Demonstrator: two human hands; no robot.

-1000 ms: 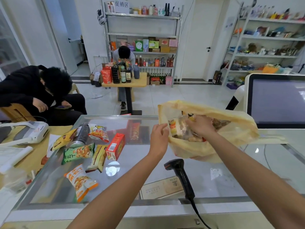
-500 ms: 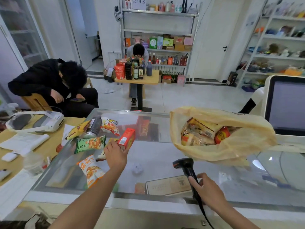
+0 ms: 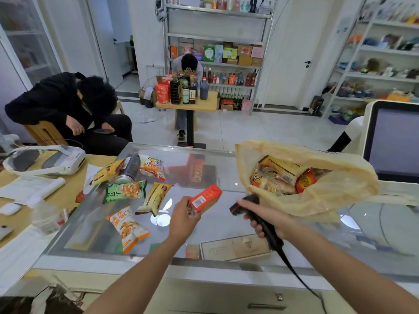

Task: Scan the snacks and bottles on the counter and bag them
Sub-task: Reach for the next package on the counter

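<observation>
Since the scanner [image 3: 240,208] rose, the carton [image 3: 206,197] sits beside it.

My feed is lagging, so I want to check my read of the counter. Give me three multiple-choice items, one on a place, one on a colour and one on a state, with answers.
1. Where is the bag?
A. On the floor
B. On the right of the counter, by the monitor
C. On a shelf

2. What colour is the carton in the left hand?
A. Green
B. Blue
C. Red

3. How is the scanner?
A. Lying on the counter
B. Gripped by the right hand
C. Hanging off the monitor

Answers:
1 B: the bag lies right of the loose snacks, next to the monitor.
2 C: the carton's faces are red.
3 B: the right hand's fingers wrap the scanner's handle, lifted off the glass.
</observation>
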